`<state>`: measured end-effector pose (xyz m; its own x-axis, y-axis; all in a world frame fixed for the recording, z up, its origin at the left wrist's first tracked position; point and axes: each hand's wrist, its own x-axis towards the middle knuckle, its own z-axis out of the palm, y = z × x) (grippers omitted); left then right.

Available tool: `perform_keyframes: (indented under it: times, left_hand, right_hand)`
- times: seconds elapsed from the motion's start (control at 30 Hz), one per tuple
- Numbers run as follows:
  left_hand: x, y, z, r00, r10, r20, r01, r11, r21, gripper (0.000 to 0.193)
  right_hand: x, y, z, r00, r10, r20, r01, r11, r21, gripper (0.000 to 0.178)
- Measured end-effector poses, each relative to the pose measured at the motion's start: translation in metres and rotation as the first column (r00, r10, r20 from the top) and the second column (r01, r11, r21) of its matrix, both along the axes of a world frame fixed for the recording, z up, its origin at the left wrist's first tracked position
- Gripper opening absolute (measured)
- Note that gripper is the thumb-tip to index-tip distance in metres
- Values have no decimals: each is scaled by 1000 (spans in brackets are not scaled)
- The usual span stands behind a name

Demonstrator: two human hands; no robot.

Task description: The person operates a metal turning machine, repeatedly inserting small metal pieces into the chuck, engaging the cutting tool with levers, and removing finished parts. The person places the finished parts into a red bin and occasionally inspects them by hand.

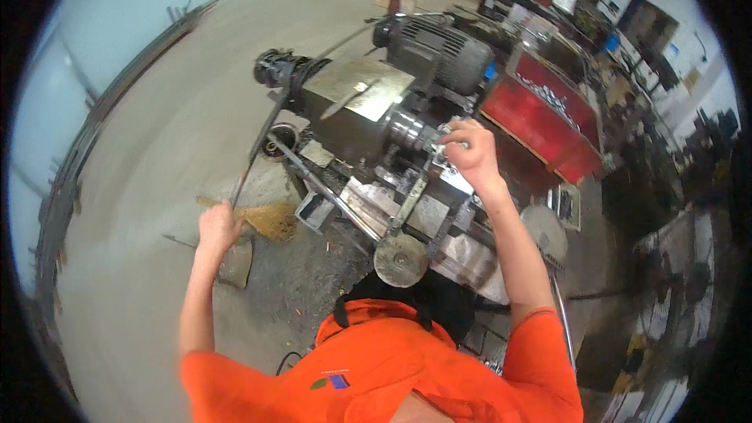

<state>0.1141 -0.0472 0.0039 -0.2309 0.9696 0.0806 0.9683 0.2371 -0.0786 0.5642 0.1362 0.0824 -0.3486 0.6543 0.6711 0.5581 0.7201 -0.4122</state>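
Observation:
My left hand [220, 226] is closed round the lower end of a long dark lever [254, 151], which slants up to the lathe's headstock [352, 94]. My right hand [472, 154] is raised beside the shiny round spindle chuck [409, 130], its fingers curled in. Whatever those fingers may hold is too small or hidden to make out. Below it are the machine's carriage and a greasy flat bar [411, 200]. A round metal disc-shaped handwheel [400, 259] sits close in front of my body.
A large ribbed motor [446, 51] stands behind the headstock. To its right is a red tray [540, 119] with small metal parts. A straw broom [270, 221] and a dustpan [236, 262] lie on the floor by my left hand. Cluttered machinery fills the right side.

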Motion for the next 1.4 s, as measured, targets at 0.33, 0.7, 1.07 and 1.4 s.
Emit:
perform_keyframes:
  times: [0.33, 0.7, 1.07, 1.4]
  left_hand:
    - [250, 84, 83, 538, -608, 584, 458, 792, 403, 37]
    - [281, 60, 39, -431, 116, 895, 484, 866, 121, 35]
    - [251, 66, 61, 424, -454, 784, 576, 803, 153, 29]
    - [239, 73, 35, 469, -470, 748, 565, 810, 154, 27]
  right_hand:
    - [-15, -98, 5, 914, 51, 404, -98, 990, 97, 16]
    - [10, -148, -22, 975, 143, -172, -169, 974, -147, 35]
    - [35, -154, -42, 974, 25, -225, -81, 967, -243, 37]
    - [39, -152, -46, 973, -24, -230, -44, 957, -286, 36]
